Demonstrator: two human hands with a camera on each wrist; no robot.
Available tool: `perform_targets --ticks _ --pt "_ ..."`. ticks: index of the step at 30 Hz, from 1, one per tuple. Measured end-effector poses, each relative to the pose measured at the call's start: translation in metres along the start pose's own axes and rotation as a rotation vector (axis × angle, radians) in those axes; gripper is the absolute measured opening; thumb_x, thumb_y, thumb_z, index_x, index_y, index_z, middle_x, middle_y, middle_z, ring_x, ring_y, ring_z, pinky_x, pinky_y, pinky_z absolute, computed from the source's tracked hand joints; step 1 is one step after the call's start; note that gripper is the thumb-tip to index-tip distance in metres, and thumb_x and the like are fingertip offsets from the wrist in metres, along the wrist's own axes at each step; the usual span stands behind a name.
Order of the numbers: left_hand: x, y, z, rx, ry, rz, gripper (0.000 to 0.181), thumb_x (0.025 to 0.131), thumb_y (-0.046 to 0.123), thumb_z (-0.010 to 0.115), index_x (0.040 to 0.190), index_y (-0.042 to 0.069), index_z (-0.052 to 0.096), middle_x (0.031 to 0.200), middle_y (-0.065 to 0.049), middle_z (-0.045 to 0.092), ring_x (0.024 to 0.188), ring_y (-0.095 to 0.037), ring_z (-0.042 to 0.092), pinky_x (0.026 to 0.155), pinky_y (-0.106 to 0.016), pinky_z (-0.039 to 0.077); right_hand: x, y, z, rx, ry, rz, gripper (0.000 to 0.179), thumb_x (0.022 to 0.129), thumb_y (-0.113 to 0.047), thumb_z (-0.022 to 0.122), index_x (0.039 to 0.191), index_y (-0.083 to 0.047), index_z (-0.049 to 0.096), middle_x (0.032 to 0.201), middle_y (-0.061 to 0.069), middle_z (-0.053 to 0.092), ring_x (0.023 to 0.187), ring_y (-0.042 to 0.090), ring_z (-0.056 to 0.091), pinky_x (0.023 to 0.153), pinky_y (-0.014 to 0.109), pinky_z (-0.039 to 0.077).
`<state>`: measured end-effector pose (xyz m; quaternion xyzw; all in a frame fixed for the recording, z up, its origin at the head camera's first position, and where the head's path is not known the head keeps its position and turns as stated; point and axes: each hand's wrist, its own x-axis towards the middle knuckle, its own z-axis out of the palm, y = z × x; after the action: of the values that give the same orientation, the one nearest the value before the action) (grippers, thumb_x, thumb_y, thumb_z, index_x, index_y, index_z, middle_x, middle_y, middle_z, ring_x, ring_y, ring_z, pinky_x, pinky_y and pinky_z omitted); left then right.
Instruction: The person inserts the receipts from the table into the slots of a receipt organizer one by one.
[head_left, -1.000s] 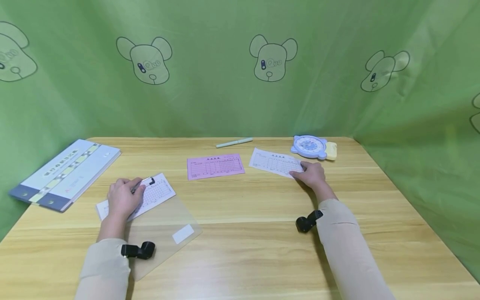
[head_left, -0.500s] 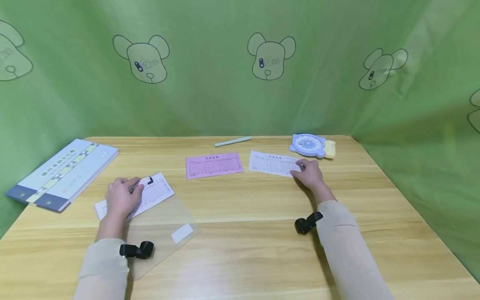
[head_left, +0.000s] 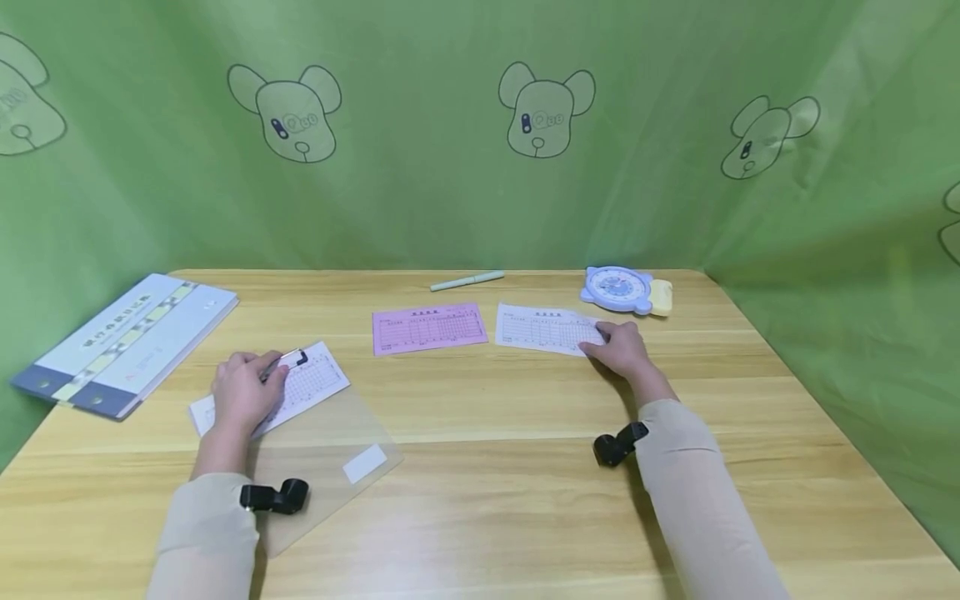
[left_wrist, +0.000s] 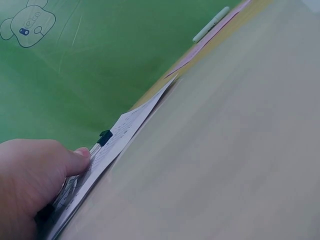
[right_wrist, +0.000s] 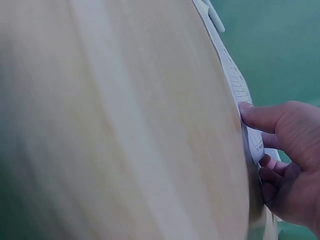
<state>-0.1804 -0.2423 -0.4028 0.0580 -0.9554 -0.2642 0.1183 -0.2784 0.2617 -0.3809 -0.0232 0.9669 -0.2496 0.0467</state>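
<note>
My left hand (head_left: 243, 392) grips the metal clip (head_left: 291, 360) of a clear clipboard (head_left: 322, 467). Beneath the clip lies a white printed form (head_left: 315, 382), partly hidden by that hand. In the left wrist view the thumb (left_wrist: 81, 154) rests along the clip's wire. At the far side of the table, my right hand (head_left: 622, 348) pinches the right end of another white form (head_left: 536, 327). The right wrist view shows the thumb (right_wrist: 257, 116) on top of this form (right_wrist: 237, 82), whose end bends up a little. A pink form (head_left: 429, 329) lies just to its left.
A pale green pen (head_left: 467, 281) lies near the back edge. Beyond the right hand are a blue toy-like clock dial (head_left: 618, 288) and a pale yellow block (head_left: 661, 297). A blue-and-white binder (head_left: 127, 342) lies at the left edge. Green curtains surround the table.
The white form in my right hand has turned slightly, its left end coming nearer, and now lies straighter beside the pink one. My left hand stays on the clip.
</note>
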Motion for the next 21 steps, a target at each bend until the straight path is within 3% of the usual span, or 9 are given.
perform_targets --ticks 8,12,17,21 --pt "0.0015 0.0011 0.0005 0.004 0.002 0.002 0.037 0.088 0.021 0.047 0.117 -0.002 0.050 0.106 -0.025 0.041 0.097 -0.039 0.033 0.078 -0.049 0.026 -0.0019 0.0006 0.0037 -0.008 0.067 0.000 0.056 0.081 -0.025 0.056 0.123 0.007 0.038 0.112 0.033 0.030 0.101 0.043 0.032 0.088 0.051 0.025" --pt "0.0009 0.0010 0.0004 0.000 0.001 0.003 0.037 0.088 0.021 0.047 0.117 -0.002 0.050 0.106 -0.025 0.041 0.097 -0.039 0.033 0.077 -0.049 0.026 -0.0020 0.0002 0.0048 0.065 0.086 0.001 0.055 0.080 -0.019 0.057 0.122 0.009 0.034 0.113 0.032 0.032 0.101 0.042 0.036 0.089 0.049 0.027" --pt "0.0003 -0.0001 0.0003 -0.001 0.004 0.012 0.036 0.088 0.020 0.047 0.116 -0.002 0.051 0.105 -0.025 0.041 0.096 -0.040 0.034 0.077 -0.050 0.025 -0.0027 0.0018 0.0028 0.167 0.118 0.013 0.059 0.078 -0.009 0.056 0.128 0.006 0.029 0.123 0.032 0.033 0.112 0.043 0.031 0.092 0.048 0.024" --pt "0.0006 -0.0003 0.0003 -0.002 0.004 0.012 0.036 0.088 0.021 0.047 0.116 -0.002 0.051 0.105 -0.026 0.041 0.096 -0.040 0.034 0.077 -0.050 0.025 -0.0050 0.0033 0.0005 0.239 0.138 0.029 0.045 0.077 -0.002 0.051 0.121 0.006 0.041 0.124 0.030 0.035 0.114 0.040 0.031 0.093 0.046 0.024"
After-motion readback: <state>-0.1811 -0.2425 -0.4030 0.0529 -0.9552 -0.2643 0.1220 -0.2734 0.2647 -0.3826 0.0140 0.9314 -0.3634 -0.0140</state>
